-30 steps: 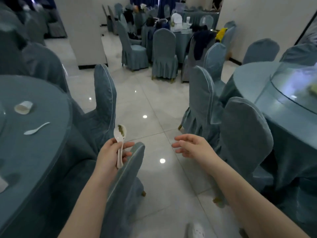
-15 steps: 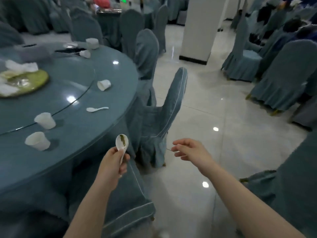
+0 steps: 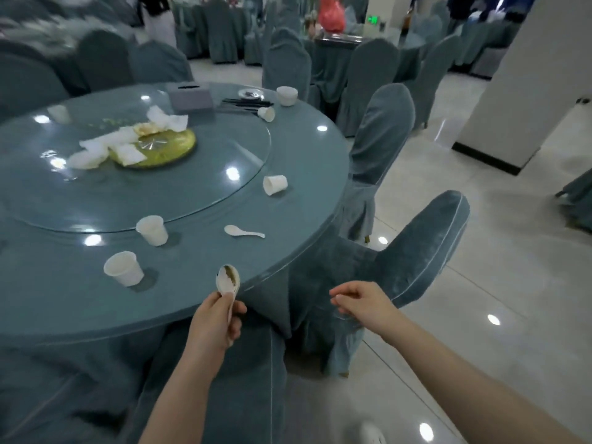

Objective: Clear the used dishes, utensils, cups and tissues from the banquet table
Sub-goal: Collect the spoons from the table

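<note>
Soiled spoon [image 3: 228, 279], lower centre of the frame, pinched by its handle in the left hand [image 3: 215, 322]; right hand [image 3: 362, 301] loosely curled, holding nothing. Clean spoon [image 3: 243, 231] on the bench [image 3: 288, 200]: likely ceramic, stiff, slippery, breakable; best lifted by the handle.

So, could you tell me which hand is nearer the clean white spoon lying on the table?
Left. The left hand, gripping a soiled spoon, is just below the clean spoon; the right hand hangs off the table's edge.

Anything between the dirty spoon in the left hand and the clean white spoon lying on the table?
No: bare teal tablecloth separates them in the head view.
</note>
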`<state>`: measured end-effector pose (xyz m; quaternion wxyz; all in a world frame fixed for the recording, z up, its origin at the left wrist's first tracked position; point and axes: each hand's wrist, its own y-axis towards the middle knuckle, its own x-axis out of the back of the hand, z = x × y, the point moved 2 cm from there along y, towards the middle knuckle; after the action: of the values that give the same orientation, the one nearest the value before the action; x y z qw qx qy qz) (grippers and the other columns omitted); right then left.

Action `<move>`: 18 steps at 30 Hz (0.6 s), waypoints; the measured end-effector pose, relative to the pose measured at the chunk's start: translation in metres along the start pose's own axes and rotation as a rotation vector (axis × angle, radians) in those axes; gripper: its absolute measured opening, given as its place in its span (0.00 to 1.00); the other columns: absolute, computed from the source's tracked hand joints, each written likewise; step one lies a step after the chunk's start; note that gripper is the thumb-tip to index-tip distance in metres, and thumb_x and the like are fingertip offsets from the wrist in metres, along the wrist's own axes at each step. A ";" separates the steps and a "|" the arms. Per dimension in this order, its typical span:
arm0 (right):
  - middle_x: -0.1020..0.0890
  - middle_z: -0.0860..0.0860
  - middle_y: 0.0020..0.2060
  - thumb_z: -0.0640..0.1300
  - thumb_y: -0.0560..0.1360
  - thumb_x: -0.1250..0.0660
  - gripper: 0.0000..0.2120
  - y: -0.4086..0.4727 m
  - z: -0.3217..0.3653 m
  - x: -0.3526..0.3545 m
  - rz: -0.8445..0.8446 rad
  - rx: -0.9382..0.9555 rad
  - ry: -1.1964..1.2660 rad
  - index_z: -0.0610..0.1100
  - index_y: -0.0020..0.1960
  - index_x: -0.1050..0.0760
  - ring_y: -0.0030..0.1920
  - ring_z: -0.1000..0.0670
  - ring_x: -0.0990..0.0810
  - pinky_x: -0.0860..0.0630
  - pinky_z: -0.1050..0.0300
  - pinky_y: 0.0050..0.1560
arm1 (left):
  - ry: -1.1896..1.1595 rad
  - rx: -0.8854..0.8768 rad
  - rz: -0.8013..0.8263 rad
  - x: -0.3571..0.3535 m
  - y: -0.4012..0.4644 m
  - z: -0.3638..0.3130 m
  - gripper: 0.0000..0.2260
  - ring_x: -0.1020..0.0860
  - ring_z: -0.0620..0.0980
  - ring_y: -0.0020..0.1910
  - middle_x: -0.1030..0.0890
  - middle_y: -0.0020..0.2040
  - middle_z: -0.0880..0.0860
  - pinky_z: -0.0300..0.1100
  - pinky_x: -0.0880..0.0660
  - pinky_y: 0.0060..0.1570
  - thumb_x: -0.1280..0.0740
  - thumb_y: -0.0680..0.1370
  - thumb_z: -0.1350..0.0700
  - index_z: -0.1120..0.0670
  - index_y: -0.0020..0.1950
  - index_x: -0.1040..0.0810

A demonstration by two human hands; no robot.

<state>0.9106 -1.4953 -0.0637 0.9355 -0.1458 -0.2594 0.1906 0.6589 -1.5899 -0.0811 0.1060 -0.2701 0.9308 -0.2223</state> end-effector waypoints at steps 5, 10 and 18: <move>0.16 0.53 0.42 0.42 0.75 0.32 0.07 0.104 0.016 -0.010 0.084 0.077 -0.117 0.53 0.45 0.19 0.43 0.53 0.17 0.21 0.59 0.45 | -0.058 -0.017 -0.203 0.000 0.037 -0.024 0.09 0.34 0.45 0.21 0.23 0.29 0.48 0.39 0.40 0.26 0.43 0.81 0.54 0.50 0.51 0.23; 0.16 0.54 0.41 0.43 0.73 0.32 0.06 0.203 0.030 -0.038 0.197 0.156 -0.262 0.50 0.46 0.17 0.44 0.53 0.19 0.24 0.57 0.50 | -0.105 0.015 -0.381 -0.007 0.055 -0.032 0.10 0.34 0.47 0.24 0.23 0.31 0.49 0.42 0.39 0.30 0.42 0.80 0.52 0.53 0.47 0.23; 0.16 0.47 0.44 0.42 0.74 0.35 0.07 0.318 0.063 -0.096 0.252 0.320 -0.456 0.44 0.47 0.17 0.47 0.44 0.19 0.30 0.59 0.43 | -0.185 0.085 -0.630 -0.023 0.058 -0.044 0.08 0.32 0.49 0.27 0.20 0.37 0.53 0.42 0.39 0.31 0.43 0.81 0.57 0.51 0.52 0.25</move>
<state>0.7112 -1.2449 -0.1716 0.8331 0.0187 -0.4094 0.3714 0.6380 -1.5177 -0.0684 0.1276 -0.5589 0.7779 -0.2574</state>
